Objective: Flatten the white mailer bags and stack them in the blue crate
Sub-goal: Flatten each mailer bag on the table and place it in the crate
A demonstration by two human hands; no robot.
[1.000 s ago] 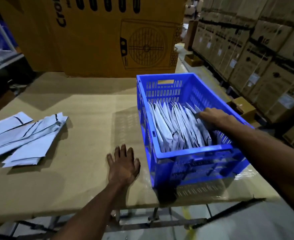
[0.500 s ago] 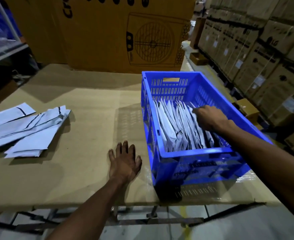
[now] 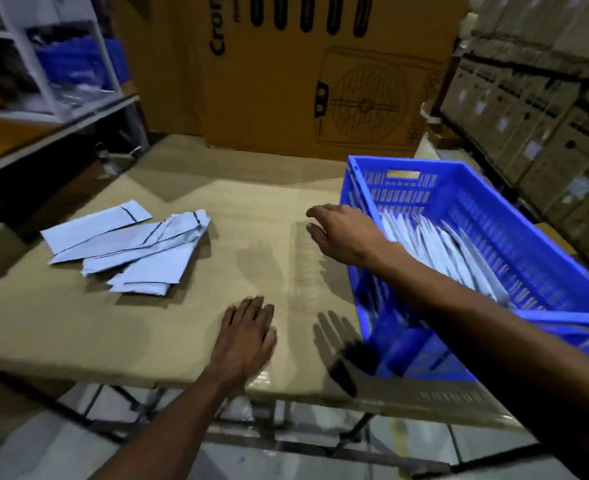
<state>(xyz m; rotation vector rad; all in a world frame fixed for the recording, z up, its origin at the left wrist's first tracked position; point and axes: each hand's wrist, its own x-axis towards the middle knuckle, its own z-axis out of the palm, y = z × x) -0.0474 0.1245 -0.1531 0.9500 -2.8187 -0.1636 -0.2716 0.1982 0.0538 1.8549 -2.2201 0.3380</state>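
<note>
Two bare hands over a cardboard-covered table [image 3: 78, 317]. Left hand [image 3: 248, 327] lies flat, fingers straight. Right hand [image 3: 341, 230] (empty, fingers loosely spread) hovers beside the blue crate [image 3: 514, 216] of upright white mailer bags [image 3: 435, 251]; a loose pile of mailers [image 3: 130, 247] lies far left.

Our left hand [image 3: 248, 332]: bare, no glove, ring or watch that we can see.
Our right hand [image 3: 343, 233]: bare too.
Our forearms: uncovered, no sleeve reaching into view.
</note>
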